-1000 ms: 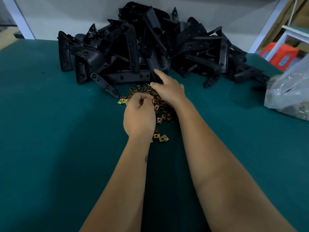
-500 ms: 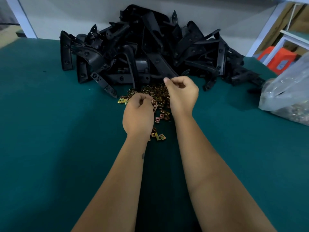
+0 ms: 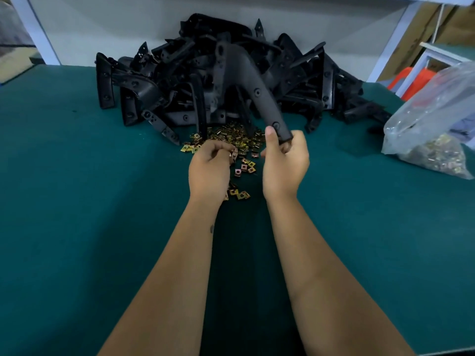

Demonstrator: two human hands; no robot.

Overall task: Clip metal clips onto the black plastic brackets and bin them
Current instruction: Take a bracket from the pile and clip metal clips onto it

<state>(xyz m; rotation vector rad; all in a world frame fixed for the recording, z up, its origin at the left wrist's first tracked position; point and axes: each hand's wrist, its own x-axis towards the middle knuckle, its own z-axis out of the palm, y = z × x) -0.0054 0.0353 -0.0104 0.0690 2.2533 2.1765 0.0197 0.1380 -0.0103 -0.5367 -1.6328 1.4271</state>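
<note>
My right hand [image 3: 284, 163] grips the near end of a black plastic bracket [image 3: 246, 78], which rises tilted up and away over the heap. My left hand [image 3: 209, 168] is curled beside it, pinching a small metal clip [image 3: 234, 153] at its fingertips. Several loose gold and copper metal clips [image 3: 231, 136] lie scattered on the green table just beyond and between my hands. A large heap of black brackets [image 3: 159, 80] fills the back of the table.
A clear plastic bag [image 3: 434, 119] holding more clips lies at the right edge of the green table [image 3: 77, 214]. White frame posts stand at the back left and right, with an orange stool [image 3: 408, 78] beyond the table.
My right hand reached into the heap, closed on a bracket and pulled it up and toward me. My left hand stayed over the clips, holding one.
</note>
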